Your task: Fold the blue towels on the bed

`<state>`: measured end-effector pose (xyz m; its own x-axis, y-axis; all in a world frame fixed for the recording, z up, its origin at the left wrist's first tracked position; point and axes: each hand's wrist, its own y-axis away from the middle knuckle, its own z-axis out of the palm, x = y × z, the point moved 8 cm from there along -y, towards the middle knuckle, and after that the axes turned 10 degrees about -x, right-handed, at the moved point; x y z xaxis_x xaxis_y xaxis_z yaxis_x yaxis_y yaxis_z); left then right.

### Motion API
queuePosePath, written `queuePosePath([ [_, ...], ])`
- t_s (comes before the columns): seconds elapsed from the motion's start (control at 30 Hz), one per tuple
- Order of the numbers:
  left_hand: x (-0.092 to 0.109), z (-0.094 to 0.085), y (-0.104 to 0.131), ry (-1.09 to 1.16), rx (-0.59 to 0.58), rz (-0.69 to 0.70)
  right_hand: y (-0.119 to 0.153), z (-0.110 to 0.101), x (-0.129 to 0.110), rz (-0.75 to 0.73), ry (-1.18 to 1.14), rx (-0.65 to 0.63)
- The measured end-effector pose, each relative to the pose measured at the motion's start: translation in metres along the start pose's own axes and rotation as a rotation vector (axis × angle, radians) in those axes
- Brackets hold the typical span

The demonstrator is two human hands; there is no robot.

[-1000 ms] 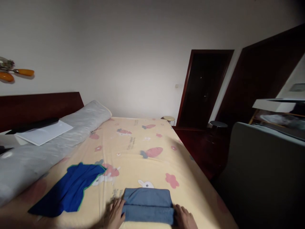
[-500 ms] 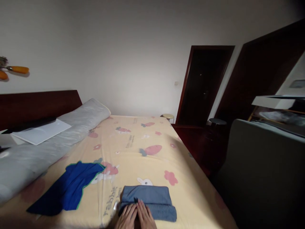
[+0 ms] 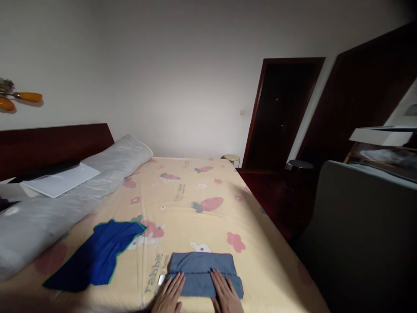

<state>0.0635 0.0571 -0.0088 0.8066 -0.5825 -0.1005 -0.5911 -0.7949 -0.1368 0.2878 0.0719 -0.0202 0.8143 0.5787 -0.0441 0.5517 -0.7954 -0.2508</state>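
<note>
A folded grey-blue cloth (image 3: 202, 263) lies on the patterned yellow bed sheet (image 3: 182, 221) near the bottom of the head view. My left hand (image 3: 170, 293) rests flat on its left front part, fingers stretched out. On the right front part lies my right hand (image 3: 227, 292), also with fingers extended and holding nothing. Between the two hands the cloth's front layer shows, with a fold line running across it. A dark blue cloth with green edging (image 3: 104, 252) is spread, rumpled, to the left of my hands.
A grey rolled quilt (image 3: 81, 191) runs along the left side, with white sheets (image 3: 61, 179) on it, before a dark headboard (image 3: 55, 143). A grey panel (image 3: 361, 230) stands at the right. Two stools (image 3: 232, 158) (image 3: 301, 164) are beyond the bed.
My hands, close together before, have moved apart toward the two sides of the folded cloth. The view has shifted slightly.
</note>
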Motion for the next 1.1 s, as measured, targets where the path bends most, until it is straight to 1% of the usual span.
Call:
queuePosePath([
  [0.1,-0.002,0.001,-0.001,0.021,-0.007,-0.004,0.02,0.0,0.032,0.055,-0.076,-0.065],
  [0.23,-0.012,0.006,0.0,0.064,-0.025,-0.013,0.038,0.011,0.065,0.201,-0.189,-0.196],
  [0.3,-0.024,0.008,0.001,0.095,-0.068,-0.079,0.041,0.015,0.075,0.299,-0.229,-0.252],
  [0.37,-0.036,0.009,0.002,0.141,-0.147,-0.176,0.04,0.012,0.078,0.372,-0.245,-0.289],
  [0.4,-0.041,0.009,0.003,0.17,-0.195,-0.223,0.038,0.006,0.077,0.399,-0.241,-0.289],
  [0.47,-0.046,0.007,0.002,0.229,-0.277,-0.287,0.031,-0.013,0.071,0.42,-0.227,-0.249],
  [0.53,-0.047,0.002,-0.001,0.274,-0.316,-0.332,0.023,-0.034,0.063,0.416,-0.229,-0.224],
  [0.57,-0.046,-0.002,-0.003,0.289,-0.328,-0.361,0.02,-0.042,0.06,0.424,-0.235,-0.235],
  [0.63,-0.047,-0.008,-0.005,0.312,-0.359,-0.434,0.013,-0.049,0.058,0.464,-0.246,-0.295],
  [0.7,-0.049,-0.013,-0.005,0.333,-0.404,-0.518,0.008,-0.051,0.06,0.528,-0.237,-0.334],
  [0.8,-0.052,-0.022,-0.005,0.337,-0.426,-0.583,0.0,-0.053,0.065,0.587,-0.202,-0.331],
  [0.9,-0.057,-0.028,-0.005,0.289,-0.394,-0.589,-0.006,-0.056,0.063,0.639,-0.132,-0.257],
  [0.97,-0.063,-0.028,-0.005,0.251,-0.33,-0.599,-0.011,-0.056,0.052,0.604,-0.097,-0.181],
  [1.03,-0.068,-0.028,-0.005,0.22,-0.234,-0.611,-0.02,-0.044,0.031,0.48,-0.116,-0.151],
  [1.1,-0.07,-0.027,-0.005,0.19,-0.129,-0.61,-0.029,-0.023,0.004,0.32,-0.181,-0.16],
])
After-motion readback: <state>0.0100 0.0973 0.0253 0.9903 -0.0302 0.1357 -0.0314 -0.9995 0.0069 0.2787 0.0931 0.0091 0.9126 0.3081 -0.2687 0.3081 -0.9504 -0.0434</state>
